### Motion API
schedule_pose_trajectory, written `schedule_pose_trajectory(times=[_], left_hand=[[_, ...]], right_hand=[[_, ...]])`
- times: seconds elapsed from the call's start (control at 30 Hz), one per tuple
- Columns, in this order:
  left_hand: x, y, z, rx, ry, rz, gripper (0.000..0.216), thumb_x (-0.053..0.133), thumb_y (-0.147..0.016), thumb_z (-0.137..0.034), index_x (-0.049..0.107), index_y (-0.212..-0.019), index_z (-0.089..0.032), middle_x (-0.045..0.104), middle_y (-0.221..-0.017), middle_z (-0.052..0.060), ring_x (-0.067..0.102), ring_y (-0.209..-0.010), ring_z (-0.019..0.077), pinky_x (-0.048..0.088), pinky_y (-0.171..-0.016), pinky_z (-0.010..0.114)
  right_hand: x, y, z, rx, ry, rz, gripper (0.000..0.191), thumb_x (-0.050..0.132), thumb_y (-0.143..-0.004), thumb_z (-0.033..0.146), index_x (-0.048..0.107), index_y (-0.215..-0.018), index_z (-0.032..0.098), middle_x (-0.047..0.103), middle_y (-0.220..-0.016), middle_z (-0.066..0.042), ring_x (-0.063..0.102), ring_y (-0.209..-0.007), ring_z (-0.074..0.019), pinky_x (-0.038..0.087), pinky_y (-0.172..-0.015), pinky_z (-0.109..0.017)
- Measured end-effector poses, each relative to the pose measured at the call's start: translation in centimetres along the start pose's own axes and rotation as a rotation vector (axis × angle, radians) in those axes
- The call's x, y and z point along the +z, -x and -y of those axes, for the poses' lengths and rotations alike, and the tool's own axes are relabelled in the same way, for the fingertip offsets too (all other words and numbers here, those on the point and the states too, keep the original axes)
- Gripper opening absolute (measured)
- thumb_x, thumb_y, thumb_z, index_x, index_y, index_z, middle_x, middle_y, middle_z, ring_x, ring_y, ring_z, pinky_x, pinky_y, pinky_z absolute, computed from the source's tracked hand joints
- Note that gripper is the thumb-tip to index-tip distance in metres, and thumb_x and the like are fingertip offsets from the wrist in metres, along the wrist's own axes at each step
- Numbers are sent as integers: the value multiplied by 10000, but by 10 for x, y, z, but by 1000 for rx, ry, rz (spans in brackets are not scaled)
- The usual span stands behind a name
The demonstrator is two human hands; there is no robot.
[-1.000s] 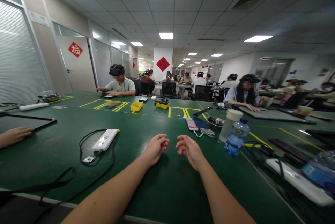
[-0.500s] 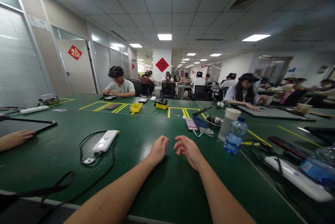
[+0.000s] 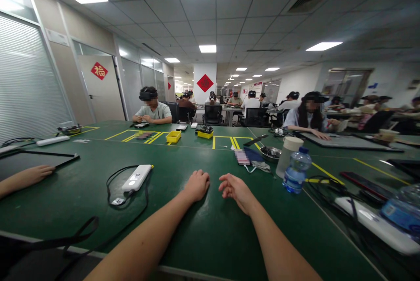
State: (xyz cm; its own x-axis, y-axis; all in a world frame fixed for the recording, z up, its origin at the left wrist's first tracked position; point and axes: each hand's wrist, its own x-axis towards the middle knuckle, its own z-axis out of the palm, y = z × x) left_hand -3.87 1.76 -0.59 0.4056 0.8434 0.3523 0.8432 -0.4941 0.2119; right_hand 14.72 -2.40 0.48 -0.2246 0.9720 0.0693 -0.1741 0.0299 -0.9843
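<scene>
Both my forearms reach out over a large green table (image 3: 203, 237). My left hand (image 3: 197, 184) rests on the table with its fingers curled into a loose fist, and nothing shows in it. My right hand (image 3: 235, 188) hovers close beside it, fingers bent and slightly apart, holding nothing. A narrow gap separates the two hands. A white power bank (image 3: 137, 177) with a black cable (image 3: 113, 193) lies to the left of my left hand.
A water bottle (image 3: 296, 170) and a white cup (image 3: 288, 149) stand to the right, a metal bowl (image 3: 269, 152) behind them. Another person's hand (image 3: 33, 173) rests by a black tablet (image 3: 33, 161) at left. Several people sit at the far side. Yellow trays (image 3: 173, 136) lie farther back.
My left hand's fingers have curled in from loosely bent to a fist. The view has shifted slightly to the left, and both hands stay close together.
</scene>
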Motion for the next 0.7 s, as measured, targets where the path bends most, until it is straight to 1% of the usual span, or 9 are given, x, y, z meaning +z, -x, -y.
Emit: schedule_pose_trajectory(times=[0.1, 0.2, 0.27, 0.37, 0.43, 0.53, 0.63, 0.7], left_hand=[[-10, 2, 45, -112, -75, -26, 227, 368, -840, -245, 572, -896, -160, 528, -955, 109, 483, -921, 212, 330, -861, 328], [-20, 10, 95, -296, -151, -38, 240, 345, -835, -213, 569, -884, -140, 548, -950, 124, 508, -913, 221, 346, -850, 333], [-26, 15, 124, -382, -156, -36, 225, 369, -811, -202, 565, -899, -131, 561, -972, 131, 522, -930, 230, 353, -853, 335], [-32, 17, 150, -533, -58, -83, 313, 383, -809, -245, 511, -1056, -102, 568, -1057, 145, 523, -1007, 234, 364, -868, 318], [-32, 14, 156, -575, 1, -96, 401, 369, -827, -313, 460, -1150, -94, 537, -1160, 151, 498, -1079, 234, 357, -895, 309], [-28, 5, 156, -543, -1, -64, 497, 334, -839, -414, 453, -1184, -77, 472, -1261, 169, 441, -1158, 260, 316, -950, 333], [-21, -5, 144, -480, -48, -16, 555, 305, -838, -464, 479, -1164, -50, 458, -1269, 201, 403, -1188, 292, 264, -986, 374], [-15, -12, 128, -410, -66, 6, 542, 314, -835, -458, 496, -1148, -54, 466, -1260, 202, 394, -1194, 294, 244, -996, 379]], right_hand=[[-1, 1, 0, 19, 6, 23, 413, 433, -788, 543, 552, -914, 168, 631, -722, -30, 540, -469, -88, 392, -493, -225], [-1, 1, 1, 20, 10, 45, 417, 432, -787, 546, 550, -917, 167, 630, -727, -29, 538, -475, -87, 388, -496, -221], [-1, 1, 2, 19, 17, 57, 420, 439, -781, 549, 551, -916, 167, 631, -731, -30, 535, -476, -86, 385, -495, -218], [-1, 0, 2, 16, 30, 68, 429, 443, -776, 555, 553, -917, 165, 635, -736, -34, 533, -478, -86, 384, -496, -217], [-1, -1, 1, 17, 35, 69, 437, 437, -777, 560, 552, -918, 163, 637, -739, -37, 535, -478, -88, 385, -496, -219], [-2, -1, 0, 18, 38, 64, 437, 431, -780, 560, 552, -917, 163, 637, -743, -39, 538, -480, -89, 390, -501, -223], [-3, 0, 2, 18, 29, 55, 436, 435, -776, 563, 553, -911, 165, 634, -739, -36, 539, -482, -89, 394, -503, -223], [-5, 0, 4, 12, 19, 31, 439, 440, -770, 568, 554, -906, 166, 632, -735, -33, 538, -480, -88, 396, -501, -222]])
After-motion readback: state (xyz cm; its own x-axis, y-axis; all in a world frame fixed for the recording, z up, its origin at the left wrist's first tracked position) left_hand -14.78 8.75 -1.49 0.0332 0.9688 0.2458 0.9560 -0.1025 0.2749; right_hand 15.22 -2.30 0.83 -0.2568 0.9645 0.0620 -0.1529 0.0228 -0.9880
